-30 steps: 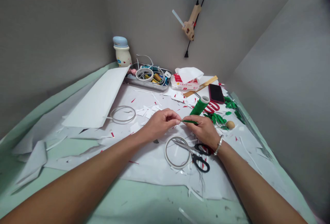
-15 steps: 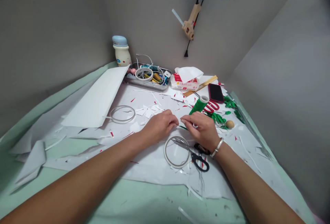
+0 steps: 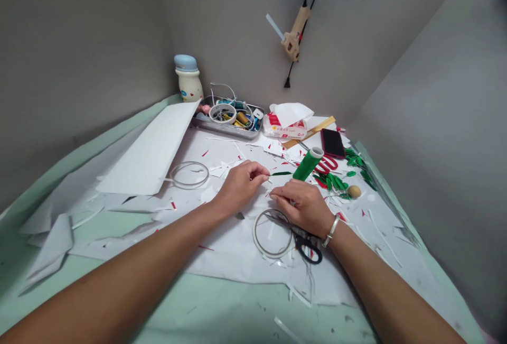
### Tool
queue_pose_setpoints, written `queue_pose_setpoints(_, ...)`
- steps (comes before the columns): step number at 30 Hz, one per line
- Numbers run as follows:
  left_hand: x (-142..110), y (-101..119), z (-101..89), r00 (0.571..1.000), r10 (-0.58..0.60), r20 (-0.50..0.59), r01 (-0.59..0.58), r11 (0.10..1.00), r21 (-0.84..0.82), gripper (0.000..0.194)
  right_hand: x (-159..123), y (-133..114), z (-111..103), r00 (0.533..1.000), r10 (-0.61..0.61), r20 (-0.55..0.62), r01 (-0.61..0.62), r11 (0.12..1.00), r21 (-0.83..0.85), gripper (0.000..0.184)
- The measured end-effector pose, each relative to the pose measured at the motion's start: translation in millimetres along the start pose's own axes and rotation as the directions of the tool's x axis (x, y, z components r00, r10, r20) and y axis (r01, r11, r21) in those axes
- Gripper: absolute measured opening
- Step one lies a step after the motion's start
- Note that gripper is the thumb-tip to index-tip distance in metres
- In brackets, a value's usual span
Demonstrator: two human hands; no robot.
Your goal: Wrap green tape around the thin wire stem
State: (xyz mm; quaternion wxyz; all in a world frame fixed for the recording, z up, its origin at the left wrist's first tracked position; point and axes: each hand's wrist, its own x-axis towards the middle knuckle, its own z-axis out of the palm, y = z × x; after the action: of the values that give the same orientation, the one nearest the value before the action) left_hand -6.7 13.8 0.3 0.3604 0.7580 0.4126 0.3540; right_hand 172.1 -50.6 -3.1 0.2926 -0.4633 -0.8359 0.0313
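The left hand (image 3: 243, 184) pinched one end of the green leaf (image 3: 282, 173) — its length ran rightward toward the spool (image 3: 307, 165), beyond the right hand (image 3: 303, 202), whose grip I couldn't tell.

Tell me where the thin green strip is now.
In the head view, the thin green strip is near the centre, pinched at one end by the left hand, its other end pointing toward the green spool.

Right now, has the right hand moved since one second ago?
Yes: the right hand has shifted leftward and lower in the view, closer to the unmoved white tape roll.
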Motion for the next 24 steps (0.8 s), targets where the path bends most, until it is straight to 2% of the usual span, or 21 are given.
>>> queue_pose_setpoints(3, -1, -2, 2.6, 0.995, 0.089, 0.041, -0.095, 0.98, 0.173, 0.015, 2, -1, -4, 0.996, -0.011, -0.089, 0.009, 1.0, -0.018, 0.02)
queue_pose_setpoints(6, -3, -1, 4.7, 0.976, 0.128, 0.175, -0.164, 0.964, 0.209, 0.015, 2, 6, -8, 0.987, 0.062, -0.151, -0.053, 0.997, 0.062, 0.02)
queue_pose_setpoints(10, -6, 5, 4.2, 0.93, 0.175, 0.322, -0.21, 0.975, 0.079, 0.015, 2, 20, -8, 0.949, 0.248, -0.193, -0.198, 0.948, 0.248, 0.017)
queue_pose_setpoints(13, -7, 10, 2.9, 0.941, 0.139, 0.308, -0.133, 0.99, -0.041, 0.013, 0, 30, -6, 0.92, 0.351, -0.173, -0.285, 0.904, 0.319, 0.019)
queue_pose_setpoints(15, -7, 12, 2.9, 0.953, 0.09, 0.289, -0.058, 0.991, -0.118, 0.012, -1, 33, -4, 0.917, 0.369, -0.15, -0.311, 0.898, 0.31, 0.02)
queue_pose_setpoints(20, -3, 7, 3.4, 0.973, -0.014, 0.229, 0.064, 0.975, -0.211, 0.018, -3, 25, 1, 0.969, 0.243, -0.042, -0.233, 0.958, 0.169, 0.017)
queue_pose_setpoints(24, 0, 0, 2.6, 0.995, -0.048, 0.091, 0.056, 0.994, -0.09, 0.018, -4, 9, 2, 0.999, 0.042, 0.026, -0.043, 0.999, 0.026, 0.018)
